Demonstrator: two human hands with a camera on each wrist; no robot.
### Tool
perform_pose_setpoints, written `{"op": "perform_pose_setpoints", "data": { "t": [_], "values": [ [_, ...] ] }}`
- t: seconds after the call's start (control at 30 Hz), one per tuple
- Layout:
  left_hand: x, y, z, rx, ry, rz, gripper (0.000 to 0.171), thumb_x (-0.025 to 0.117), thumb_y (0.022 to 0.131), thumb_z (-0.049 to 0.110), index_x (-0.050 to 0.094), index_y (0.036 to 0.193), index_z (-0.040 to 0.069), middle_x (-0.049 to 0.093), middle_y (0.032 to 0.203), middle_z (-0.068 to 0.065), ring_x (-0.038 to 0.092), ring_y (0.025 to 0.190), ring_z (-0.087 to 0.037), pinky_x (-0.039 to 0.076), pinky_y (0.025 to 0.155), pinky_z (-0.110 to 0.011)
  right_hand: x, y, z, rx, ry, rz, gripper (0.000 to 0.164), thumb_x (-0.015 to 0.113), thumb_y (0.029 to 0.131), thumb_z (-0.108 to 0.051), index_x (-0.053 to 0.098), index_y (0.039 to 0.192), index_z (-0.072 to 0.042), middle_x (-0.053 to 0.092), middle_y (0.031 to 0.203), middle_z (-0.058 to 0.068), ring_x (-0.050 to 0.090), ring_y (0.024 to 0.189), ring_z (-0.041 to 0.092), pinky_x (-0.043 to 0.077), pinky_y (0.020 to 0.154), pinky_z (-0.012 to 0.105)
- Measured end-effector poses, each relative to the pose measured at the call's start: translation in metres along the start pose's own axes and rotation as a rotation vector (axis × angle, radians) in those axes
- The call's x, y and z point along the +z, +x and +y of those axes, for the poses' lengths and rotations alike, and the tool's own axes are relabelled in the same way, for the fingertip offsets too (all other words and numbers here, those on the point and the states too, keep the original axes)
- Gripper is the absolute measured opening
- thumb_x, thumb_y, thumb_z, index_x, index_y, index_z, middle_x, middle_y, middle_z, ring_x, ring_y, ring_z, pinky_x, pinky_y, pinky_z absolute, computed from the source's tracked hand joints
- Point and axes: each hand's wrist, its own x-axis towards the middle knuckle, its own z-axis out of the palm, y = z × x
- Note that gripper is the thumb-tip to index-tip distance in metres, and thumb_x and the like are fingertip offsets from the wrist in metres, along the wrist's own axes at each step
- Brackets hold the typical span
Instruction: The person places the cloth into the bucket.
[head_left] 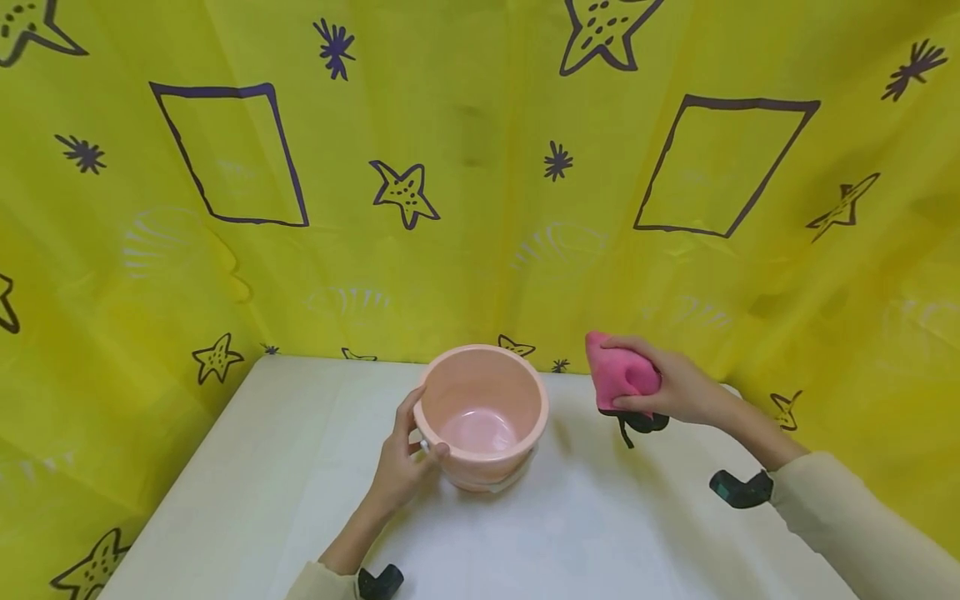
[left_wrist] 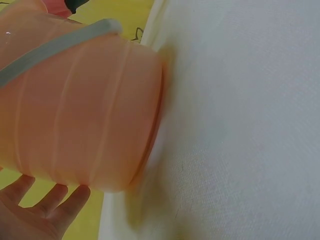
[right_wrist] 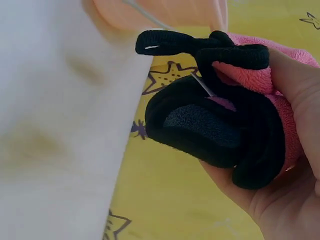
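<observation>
Left hand (head_left: 401,467) grips the side of the peach bucket (head_left: 483,412), thumb hooked over the rim; bucket sits on the worktop (head_left: 600,533) between the hands. Right hand (head_left: 678,387) is closed around a pink plush toy (head_left: 618,375) with black trim, held off the worktop to the right of the bucket. Bucket: likely light, stiff, smooth plastic, so grip at the rim or the pale bail handle (left_wrist: 55,47). Toy: soft, squashy, light, any grip works. Count: one bucket, one toy.

Both hands (head_left: 401,467) (head_left: 678,387) forward, fingers curled.
</observation>
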Motion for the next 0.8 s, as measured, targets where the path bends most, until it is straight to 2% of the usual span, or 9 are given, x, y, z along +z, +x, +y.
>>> {"op": "perform_pose_setpoints", "data": {
  "t": [0.17, 0.43, 0.63, 0.8],
  "values": [
    [-0.001, -0.001, 0.000, 0.003, 0.000, 0.002, 0.089, 0.073, 0.089, 0.047, 0.025, 0.162, 0.030, 0.049, 0.153, -0.018, 0.056, 0.124, -0.046, 0.055, 0.085, -0.053, -0.004, 0.014, -0.012, -0.029, -0.001, -0.023, 0.080, 0.093, 0.076, -0.025, 0.053, 0.145, -0.021, 0.068, 0.115, 0.010, 0.063, 0.093, 0.027, 0.060, 0.066, 0.030],
    [0.000, 0.000, -0.001, 0.009, -0.013, -0.004, 0.089, 0.073, 0.089, 0.048, 0.025, 0.162, 0.028, 0.048, 0.155, -0.016, 0.057, 0.124, -0.045, 0.055, 0.085, -0.052, -0.009, 0.043, -0.036, -0.054, -0.001, -0.068, 0.079, 0.093, 0.077, -0.027, 0.053, 0.146, -0.025, 0.067, 0.116, 0.007, 0.063, 0.097, 0.026, 0.060, 0.069, 0.031],
    [-0.001, 0.000, -0.001, 0.008, -0.007, -0.002, 0.089, 0.073, 0.089, 0.049, 0.026, 0.162, 0.029, 0.049, 0.154, -0.017, 0.057, 0.124, -0.045, 0.055, 0.086, -0.054, -0.006, 0.067, -0.056, -0.059, 0.001, -0.105, 0.079, 0.092, 0.078, -0.029, 0.053, 0.147, -0.027, 0.067, 0.117, 0.007, 0.063, 0.098, 0.026, 0.059, 0.072, 0.032],
    [-0.001, 0.000, -0.003, 0.035, 0.000, 0.005, 0.089, 0.071, 0.090, 0.054, 0.026, 0.162, 0.028, 0.052, 0.150, -0.020, 0.060, 0.119, -0.047, 0.056, 0.084, -0.052, 0.001, 0.085, -0.073, -0.050, 0.051, -0.128, 0.081, 0.093, 0.076, -0.030, 0.053, 0.147, -0.029, 0.066, 0.122, 0.006, 0.063, 0.101, 0.026, 0.060, 0.074, 0.034]
  ]
}}
